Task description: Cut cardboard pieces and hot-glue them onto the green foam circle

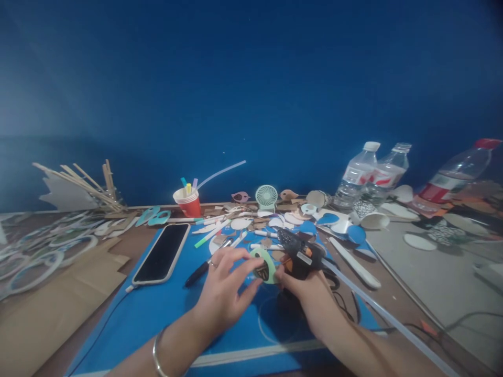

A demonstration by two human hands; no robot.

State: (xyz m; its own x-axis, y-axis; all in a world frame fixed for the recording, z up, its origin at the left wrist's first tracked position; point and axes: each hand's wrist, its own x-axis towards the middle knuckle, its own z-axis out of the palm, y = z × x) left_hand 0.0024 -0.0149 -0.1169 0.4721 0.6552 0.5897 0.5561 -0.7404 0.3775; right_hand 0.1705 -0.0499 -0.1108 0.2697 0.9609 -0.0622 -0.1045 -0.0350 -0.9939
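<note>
In the head view, my left hand [230, 285] pinches the left side of a small green leaf-shaped or bird-shaped piece [265, 265] with a dark patterned patch. My right hand [301, 283] is wrapped round a black glue gun [301, 253], and its thumb touches the right edge of the green piece. The gun's nozzle points up and to the left. A long translucent glue stick [377, 305] runs from its rear toward the lower right. Both hands are above a blue mat [168, 327]. A black marker [196, 273] lies just left of my left hand.
A phone [162, 254] lies at left beside brown cardboard [66, 309]. Behind are a red cup [189, 204] with glue sticks, a small green fan [266, 197] and many cut pieces. Plastic bottles [357, 173] stand at the back right. Cables run at right.
</note>
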